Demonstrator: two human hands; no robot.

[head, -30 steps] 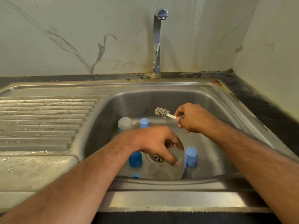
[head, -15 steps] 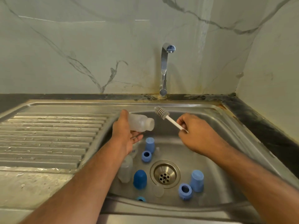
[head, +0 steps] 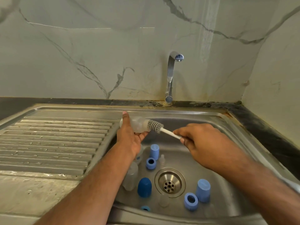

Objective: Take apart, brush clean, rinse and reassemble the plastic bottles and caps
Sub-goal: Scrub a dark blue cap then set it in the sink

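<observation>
Bottle, translucent, sideways in left hand fingers' curl; brush pinched by right hand.

No legible text anywhere.

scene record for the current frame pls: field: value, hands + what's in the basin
left hand: grips clear bottle, held sideways, mouth to the right
right hand: pinches brush by its white handle
brush head: at the bottle mouth, not yet clearly inside
sink: blue caps and rings, small clear parts, another clear bottle
drain: uncovered
tap: no water running
</observation>
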